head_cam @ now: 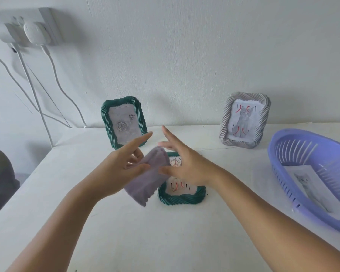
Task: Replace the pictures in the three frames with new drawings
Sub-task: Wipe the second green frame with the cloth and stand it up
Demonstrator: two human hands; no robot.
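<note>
**frame_fan:** Head view, the only one we get. What's the left hand (pixel 118 167) doing with that purple thing?

**paperclip99:** It's a soft purple-grey panel (pixel 147 177), my guess is the backing from the frame. Left grip has it pinched between the thumb and the curled lower fingers, index sticking out straight past it. It hangs tilted, its lower end dropping under the grip toward the tabletop (pixel 126 232). Motion blur makes the exact finger contact hard to call.

**frame_fan:** And the right hand (pixel 185 167)?

**paperclip99:** Spread, fingers fanned out, holding nothing. It's touching or almost touching the panel's right edge, can't say which. Probably steadying it or about to take it over.

**frame_fan:** Where's the frame it belongs to?

**paperclip99:** Directly below the right grip: a green frame (pixel 182 199) lying flat, with a drawing (pixel 180 186) of red and black strokes showing in it. Flat makes sense, you need it down to load paper.

**frame_fan:** The others?

**paperclip99:** Beyond both grips, standing against the wall: a second green frame (pixel 124 121) with a rose picture just past the left grip, and a grey frame (pixel 245 120) with a cat plus red marks well off past the right. Far right of the right grip is a purple basket (pixel 283 154) with a cat sheet (pixel 310 191) in it, likely a removed picture.
</note>
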